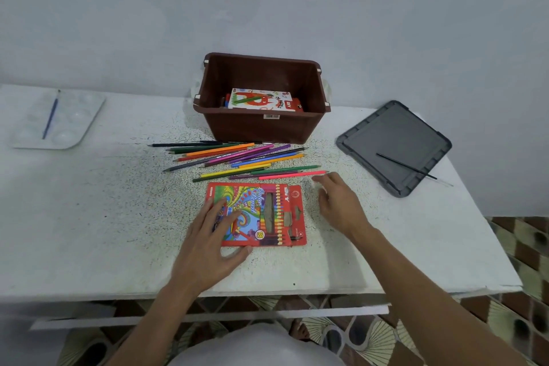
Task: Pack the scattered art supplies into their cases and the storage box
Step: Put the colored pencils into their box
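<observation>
The loose coloured pencils (237,157) were seen spread across the speckled white bench (104,217), btwn the brown plastic storage box (261,128) and the flat red cardboard pencil case (267,211). Their long axes all ran approx. left-to-right, roughly parallel w/ the case's far edge. The nearest one, a pink pencil (292,174), was found just beyond the fingertips of the right hand (337,205), w/ its right end closest to them. The right hand was thus judged much the nearer for the pick-up, and a pinch across the shaft would probably be called for. That grip was apart, fingers loosely extended, w/ nothing clearly held. The left hand (212,232) was laid flat on the case's left part, fingers spread and straight, so the case was pinned, not clasped. The case's flap end seemed turned to the right, but whether it was open could not be told. An oil-pastel box (261,99) was already lodged in the storage box.
</observation>
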Demonstrator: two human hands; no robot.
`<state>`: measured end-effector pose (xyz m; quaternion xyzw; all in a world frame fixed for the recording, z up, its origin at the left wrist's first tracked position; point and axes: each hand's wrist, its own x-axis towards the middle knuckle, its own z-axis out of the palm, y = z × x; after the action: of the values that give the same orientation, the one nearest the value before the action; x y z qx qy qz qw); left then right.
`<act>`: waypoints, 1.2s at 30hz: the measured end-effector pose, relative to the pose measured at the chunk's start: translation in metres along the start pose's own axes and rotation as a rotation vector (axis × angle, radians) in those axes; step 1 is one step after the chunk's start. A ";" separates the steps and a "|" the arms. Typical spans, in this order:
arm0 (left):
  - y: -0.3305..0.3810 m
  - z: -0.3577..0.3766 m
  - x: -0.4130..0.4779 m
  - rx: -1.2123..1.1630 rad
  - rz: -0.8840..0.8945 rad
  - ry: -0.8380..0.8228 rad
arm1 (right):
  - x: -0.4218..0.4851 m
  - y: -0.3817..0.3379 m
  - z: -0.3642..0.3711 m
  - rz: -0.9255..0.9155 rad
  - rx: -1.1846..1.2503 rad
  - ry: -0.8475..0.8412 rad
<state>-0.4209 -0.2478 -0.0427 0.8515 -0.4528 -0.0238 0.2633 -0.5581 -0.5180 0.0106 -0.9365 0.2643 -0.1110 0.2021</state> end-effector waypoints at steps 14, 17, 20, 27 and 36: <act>-0.002 0.002 0.000 -0.014 0.015 0.015 | 0.013 0.014 -0.001 0.115 -0.516 0.111; -0.002 0.003 0.001 -0.013 0.018 0.025 | 0.003 0.029 -0.011 0.066 -0.484 0.246; -0.003 0.004 0.001 -0.008 0.014 0.023 | -0.009 0.048 -0.020 -0.067 -0.421 0.305; -0.003 0.004 0.002 0.010 0.011 0.015 | -0.042 0.066 -0.030 -0.208 -0.426 0.305; -0.003 0.003 0.001 0.025 -0.001 -0.012 | -0.068 0.038 -0.010 -0.286 -0.314 0.218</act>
<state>-0.4192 -0.2485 -0.0464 0.8549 -0.4541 -0.0235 0.2496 -0.6353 -0.5138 -0.0035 -0.9668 0.1631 -0.1966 0.0065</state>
